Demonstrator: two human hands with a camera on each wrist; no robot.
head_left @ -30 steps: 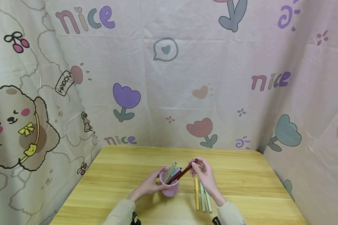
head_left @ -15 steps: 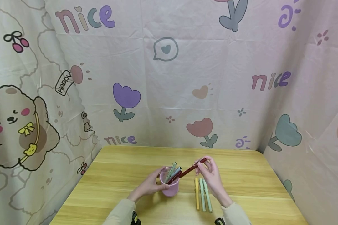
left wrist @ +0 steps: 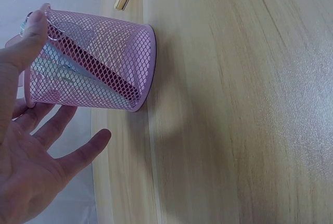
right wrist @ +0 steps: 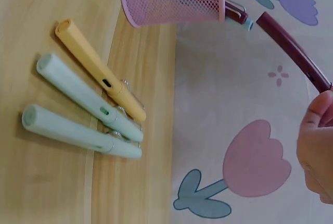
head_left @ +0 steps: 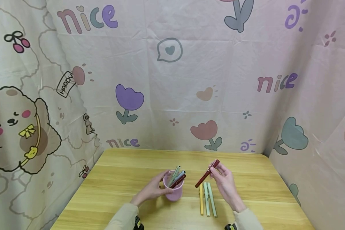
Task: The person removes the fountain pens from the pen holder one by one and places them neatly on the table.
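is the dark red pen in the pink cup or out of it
Out. The right hand holds the dark red pen in the air, clear of the pink mesh cup, above the pens on the table.

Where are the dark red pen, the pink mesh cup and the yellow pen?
dark red pen [head_left: 204, 178], head view, middle of the barrel held by the right hand.
pink mesh cup [left wrist: 99, 62], left wrist view, mesh side wall.
yellow pen [right wrist: 96, 67], right wrist view, mid-barrel.
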